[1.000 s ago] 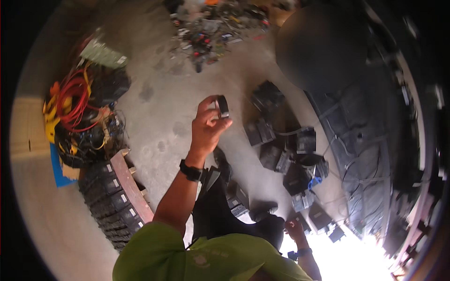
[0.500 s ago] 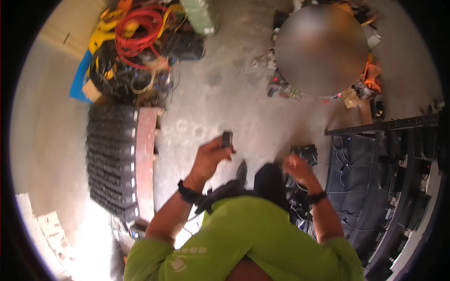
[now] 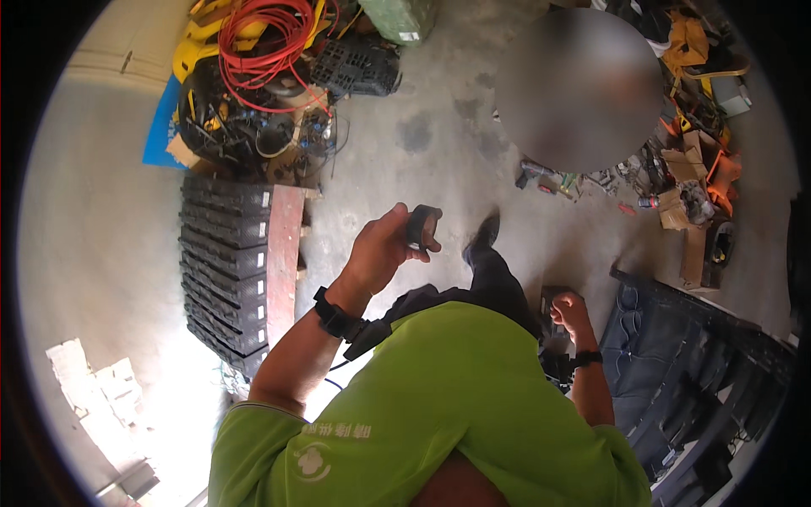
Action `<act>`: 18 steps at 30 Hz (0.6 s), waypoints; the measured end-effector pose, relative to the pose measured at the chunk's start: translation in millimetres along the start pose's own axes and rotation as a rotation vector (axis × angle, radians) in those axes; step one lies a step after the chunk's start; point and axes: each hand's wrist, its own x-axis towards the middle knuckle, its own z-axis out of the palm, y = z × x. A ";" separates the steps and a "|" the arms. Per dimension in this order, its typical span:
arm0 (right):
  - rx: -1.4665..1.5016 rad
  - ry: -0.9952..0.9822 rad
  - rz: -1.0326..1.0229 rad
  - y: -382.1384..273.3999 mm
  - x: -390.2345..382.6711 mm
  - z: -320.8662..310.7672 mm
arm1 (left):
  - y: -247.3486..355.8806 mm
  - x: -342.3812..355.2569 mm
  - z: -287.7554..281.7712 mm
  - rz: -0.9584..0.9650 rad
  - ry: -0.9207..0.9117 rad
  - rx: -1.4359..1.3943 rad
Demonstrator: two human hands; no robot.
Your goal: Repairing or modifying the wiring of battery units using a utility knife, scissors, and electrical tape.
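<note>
My left hand is raised in front of my body, closed round a roll of black tape. The ring of the roll stands nearly upright between thumb and fingers, and fingertips show through its hole. At my right side my right hand hangs with its fingers curled in. Whether anything small lies inside those fingers is hidden. Just beyond it, lower down, is a dark box-like object. Black bands go round both wrists.
Stacked black cases stand left beside a reddish board. Beyond them lie a red hose coil and a black crate. Cardboard boxes and tools are far right; a black rack stands near right. A blurred disc hides the upper right.
My body has turned a little and one foot has stepped forward. The roll now shows more of its ring. My right hand has swung outward to the right, its fingers more curled.
</note>
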 end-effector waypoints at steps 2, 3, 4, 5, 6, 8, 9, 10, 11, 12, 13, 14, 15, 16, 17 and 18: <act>-0.017 -0.034 0.089 -8.8 27.9 -31.4 | 20.7 34.4 6.2 -0.010 0.001 0.007; -0.011 -0.035 0.096 -23.6 37.1 -37.3 | 29.8 48.7 9.7 -0.008 0.012 0.002; -0.039 0.020 0.100 -39.7 47.5 -43.9 | 39.7 63.7 12.7 0.000 0.018 0.007; -0.070 0.074 0.105 -55.8 57.0 -50.2 | 47.9 76.4 15.7 -0.007 0.020 0.005; -0.030 0.077 0.084 -76.7 67.6 -54.2 | 57.6 91.8 18.6 -0.024 0.029 -0.004; -0.002 0.059 0.047 -115.4 92.7 -65.2 | 74.2 122.1 19.7 -0.036 0.040 -0.035; 0.031 0.037 0.013 -132.4 103.7 -68.2 | 82.9 135.2 19.2 -0.041 0.040 -0.041; 0.032 0.071 -0.024 -153.3 112.2 -66.3 | 91.5 148.0 18.3 -0.027 0.048 -0.010; 0.031 0.075 -0.023 -169.7 121.1 -63.9 | 100.5 160.9 16.7 -0.013 0.055 0.019; 0.032 0.097 -0.038 -188.3 132.2 -64.8 | 108.3 180.7 11.7 -0.030 0.052 -0.021; 0.032 0.121 -0.054 -205.0 141.2 -65.1 | 115.7 196.5 8.2 -0.031 0.040 -0.026; 0.069 0.121 -0.025 -213.8 145.4 -63.7 | 123.6 210.7 5.6 -0.052 0.078 -0.010; 0.056 0.156 -0.007 -224.1 155.2 -62.4 | 133.6 228.8 1.6 -0.063 0.113 0.008; 0.073 0.159 0.009 -231.5 165.0 -62.6 | 142.8 247.0 -6.1 -0.053 0.118 -0.002; 0.092 0.162 0.026 -238.0 174.4 -64.3 | 154.3 265.1 -13.0 -0.045 0.100 -0.004; 0.119 0.171 0.039 -244.3 185.5 -66.0 | 167.5 283.7 -20.3 -0.005 0.107 -0.005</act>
